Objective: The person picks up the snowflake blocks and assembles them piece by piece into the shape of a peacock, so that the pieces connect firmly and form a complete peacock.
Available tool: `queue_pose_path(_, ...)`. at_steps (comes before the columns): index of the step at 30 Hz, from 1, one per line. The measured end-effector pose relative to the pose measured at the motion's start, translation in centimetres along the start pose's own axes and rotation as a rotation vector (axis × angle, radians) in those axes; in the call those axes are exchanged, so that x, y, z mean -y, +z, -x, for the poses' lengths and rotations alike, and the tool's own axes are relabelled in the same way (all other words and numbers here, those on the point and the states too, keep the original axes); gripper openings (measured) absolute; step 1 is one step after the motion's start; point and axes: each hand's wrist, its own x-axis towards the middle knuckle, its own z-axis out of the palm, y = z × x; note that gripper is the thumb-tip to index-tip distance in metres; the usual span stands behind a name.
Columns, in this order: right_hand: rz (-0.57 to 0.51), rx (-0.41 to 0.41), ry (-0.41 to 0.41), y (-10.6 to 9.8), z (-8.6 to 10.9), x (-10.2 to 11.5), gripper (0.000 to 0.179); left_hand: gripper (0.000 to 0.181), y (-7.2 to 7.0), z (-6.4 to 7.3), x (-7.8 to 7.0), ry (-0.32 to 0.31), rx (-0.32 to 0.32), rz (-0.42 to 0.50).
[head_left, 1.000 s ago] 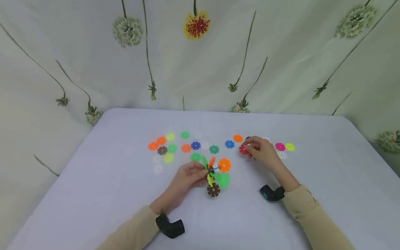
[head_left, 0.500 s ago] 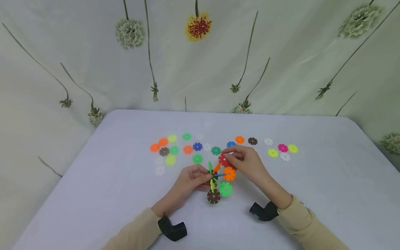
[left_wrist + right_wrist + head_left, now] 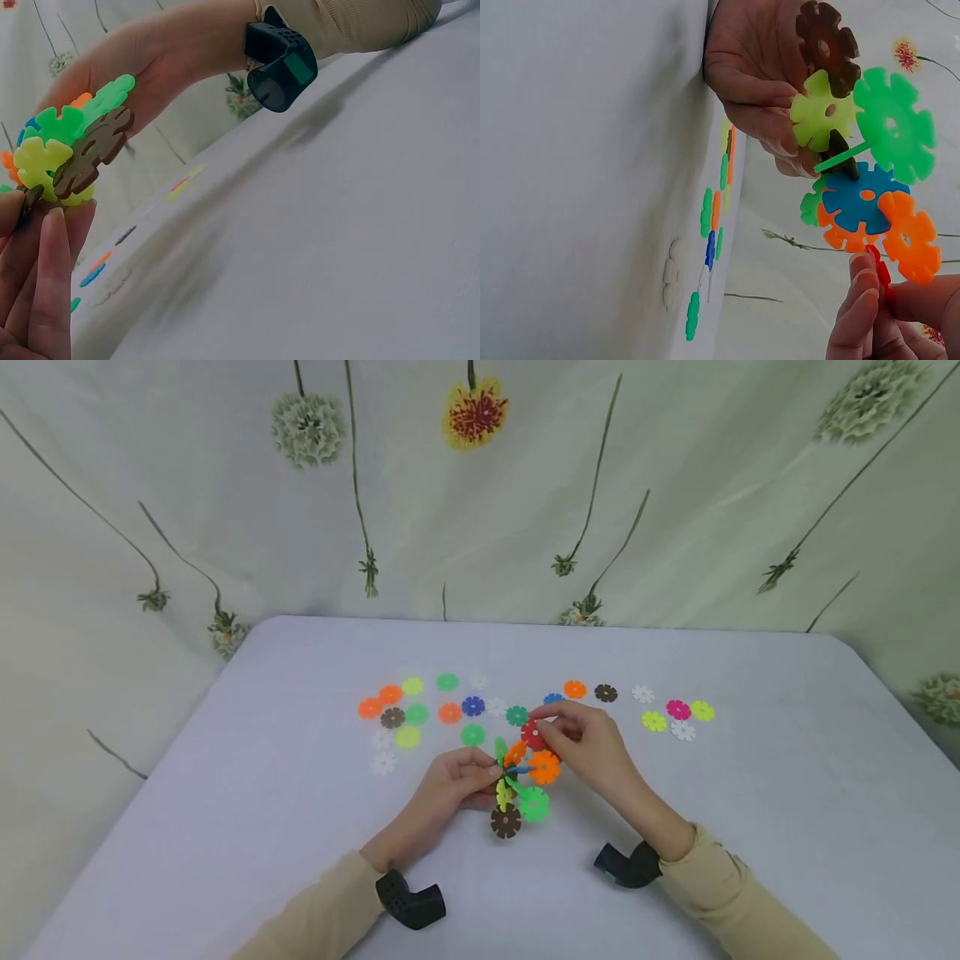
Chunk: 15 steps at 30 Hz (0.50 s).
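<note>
My left hand (image 3: 450,787) pinches a cluster of joined plastic snowflake discs above the table. A dark brown disc at its core is partly hidden by the fingers. Around it stand a blue disc (image 3: 864,199), a yellow disc (image 3: 821,112) and green and orange ones. Farther out on the cluster are an orange disc (image 3: 544,767), a green disc (image 3: 534,804) and a brown disc (image 3: 506,820). My right hand (image 3: 592,747) pinches a red disc (image 3: 883,274) between thumb and fingers. Its edge meets an orange disc (image 3: 844,234) in the right wrist view; whether they interlock, I cannot tell.
Several loose discs lie flat on the white table (image 3: 225,827) beyond the hands, among them a dark blue disc (image 3: 473,706). Farther right are a brown disc (image 3: 606,693) and a pink disc (image 3: 678,709). A flower-printed cloth (image 3: 675,527) hangs behind.
My right hand has carried the red disc leftward and nearer, from the table's right group to the cluster. My left hand keeps its grip, and the cluster is turned slightly.
</note>
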Motion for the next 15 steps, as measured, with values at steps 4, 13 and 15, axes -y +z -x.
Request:
queue_pose_path(4,0.03,-0.006,0.0,0.4,0.0,0.1,0.014,0.018,-0.1,0.1,0.0,0.001,-0.005,-0.001)
queue_pose_path(13,0.025,-0.04,-0.098,1.3,0.2,-0.3,0.012,0.016,-0.1,-0.2,-0.1,0.023,-0.018,-0.007)
queue_pose_path(15,0.029,-0.037,-0.111,1.5,0.3,-0.3,0.012,0.017,-0.2,0.0,0.0,0.02,-0.019,-0.026)
